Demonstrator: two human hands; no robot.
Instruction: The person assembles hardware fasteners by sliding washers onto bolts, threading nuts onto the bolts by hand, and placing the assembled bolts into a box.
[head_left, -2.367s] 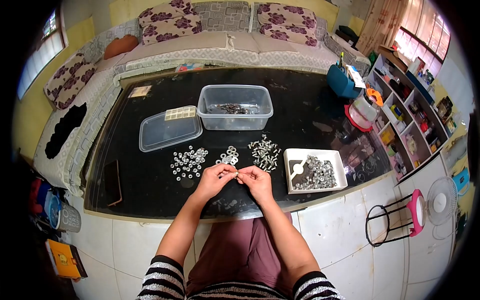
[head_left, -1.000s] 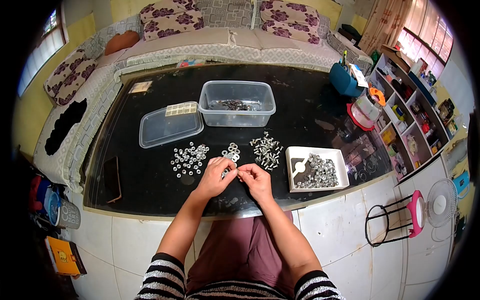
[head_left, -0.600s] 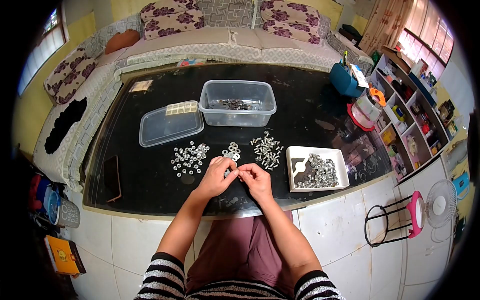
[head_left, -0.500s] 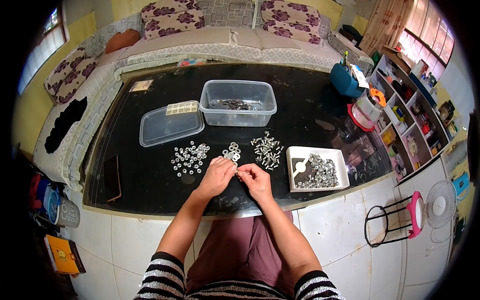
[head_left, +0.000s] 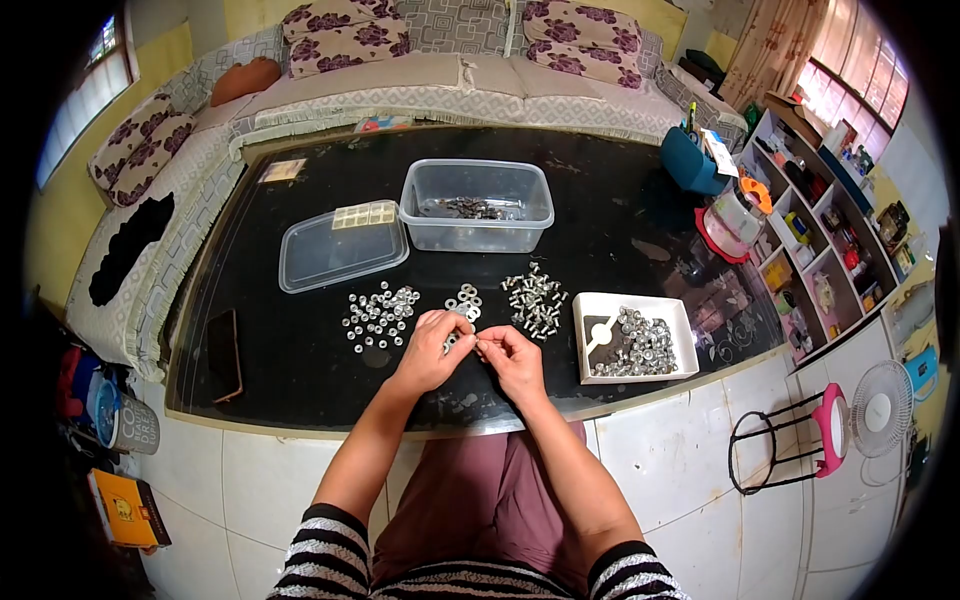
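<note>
My left hand [head_left: 432, 350] and my right hand [head_left: 514, 362] meet fingertip to fingertip near the table's front edge. Both are pinched closed around something too small to make out. Just beyond my left hand lies a pile of flat washers [head_left: 464, 302], partly covered by the fingers. Small round metal nuts [head_left: 380, 318] are spread to the left. A heap of short bolts [head_left: 533, 302] sits beyond my right hand. Farther right, a white box [head_left: 687, 340] holds many metal pieces [head_left: 643, 345] and a pale round-ended piece [head_left: 600, 334].
A clear plastic tub [head_left: 476, 238] with small dark parts stands behind the piles, its lid [head_left: 330, 262] to the left. A phone [head_left: 225, 356] lies at the table's left. A teal holder [head_left: 690, 163] and a clear jar [head_left: 735, 217] stand at the right.
Against the earliest frame, the table and its objects sit slightly higher in view. My left fingers have shifted a little over the washers, while both hands stay together.
</note>
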